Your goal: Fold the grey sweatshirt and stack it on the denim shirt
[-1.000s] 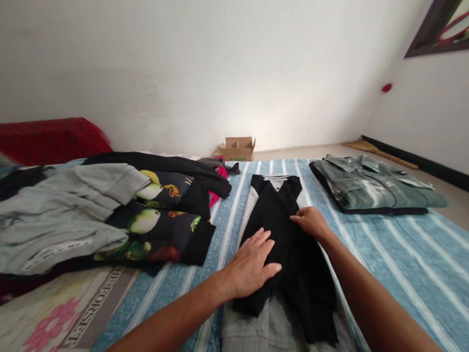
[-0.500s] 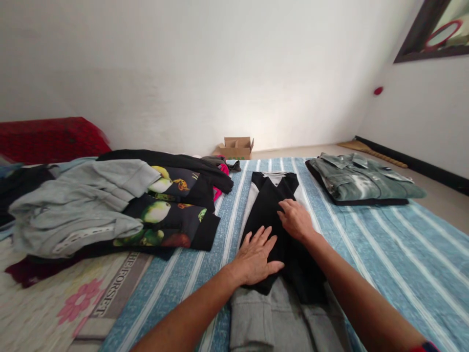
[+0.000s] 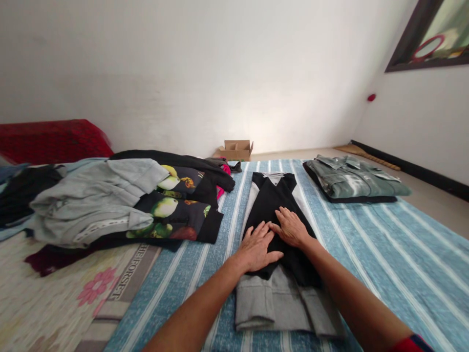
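Observation:
A black and grey garment (image 3: 276, 203) lies lengthwise on the blue striped bedspread (image 3: 377, 244), its black sleeves folded in over the middle and its grey hem (image 3: 278, 308) nearest me. My left hand (image 3: 257, 248) rests flat on the black fabric, fingers stretched out. My right hand (image 3: 291, 227) lies flat beside it, fingers spread and nearly touching the left hand. Neither hand holds anything.
A folded grey-green shirt (image 3: 351, 178) sits at the far right of the bed. A heap of loose clothes (image 3: 110, 200), grey, black and fruit-printed, covers the left side. A red pillow (image 3: 51, 139) lies far left. A small cardboard box (image 3: 236, 149) stands on the floor by the wall.
Both hands have slid up the garment and come together on the black fabric. The view has pulled back, so the garment's grey hem now shows fully.

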The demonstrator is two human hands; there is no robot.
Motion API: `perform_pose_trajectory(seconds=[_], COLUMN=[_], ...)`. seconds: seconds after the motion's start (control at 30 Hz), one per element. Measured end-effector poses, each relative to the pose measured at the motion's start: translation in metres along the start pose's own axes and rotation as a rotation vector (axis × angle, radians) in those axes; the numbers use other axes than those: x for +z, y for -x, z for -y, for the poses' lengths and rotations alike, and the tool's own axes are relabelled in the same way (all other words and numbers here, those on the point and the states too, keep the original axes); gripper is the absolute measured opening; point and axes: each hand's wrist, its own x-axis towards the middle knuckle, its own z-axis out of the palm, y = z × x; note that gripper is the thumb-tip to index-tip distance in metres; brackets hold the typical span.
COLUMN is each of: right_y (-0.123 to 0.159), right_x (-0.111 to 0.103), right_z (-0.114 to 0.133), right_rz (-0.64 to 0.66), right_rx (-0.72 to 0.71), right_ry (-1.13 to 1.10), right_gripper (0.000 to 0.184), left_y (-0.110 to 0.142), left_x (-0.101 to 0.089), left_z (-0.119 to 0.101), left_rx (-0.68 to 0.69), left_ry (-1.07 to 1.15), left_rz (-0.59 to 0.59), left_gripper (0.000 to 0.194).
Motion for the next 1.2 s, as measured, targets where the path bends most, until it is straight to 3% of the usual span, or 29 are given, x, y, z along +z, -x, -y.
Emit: perform_pose_trajectory(seconds=[0.13, 0.33, 0.47, 0.67, 1.2], right_y=[0.006, 0.027, 0.061, 0.083, 0.083], right_x=[0.001, -0.024, -0.029, -0.010, -0.006], right_z=[-0.001, 0.006, 0.025, 0.044, 0.046], right_rz=[-0.002, -0.036, -0.049, 0.043, -0.010], right_rx=[-0.007, -0.013, -0.082, -0.059, -0.046], right_ry=[-0.023, -0.050, -0.134, -0.174, -0.211], right_gripper=[0.057, 0.053, 0.054, 0.055, 0.055], left_y=[0.002, 0.025, 0.047, 0.056, 0.055], left_x=[0.000, -0.009, -0.008, -0.003, 0.008], left_z=[0.001, -0.004, -0.016, -0.022, -0.012], left_rx=[0.017, -0.013, -0.062, -0.122, -0.105], left_ry=[0.012, 0.055, -0.003, -0.023, -0.059], left_rz=[-0.070, -0.213, -0.132, -0.003, -0.070], left_gripper=[0.066, 0.050, 0.048, 0.051, 0.052])
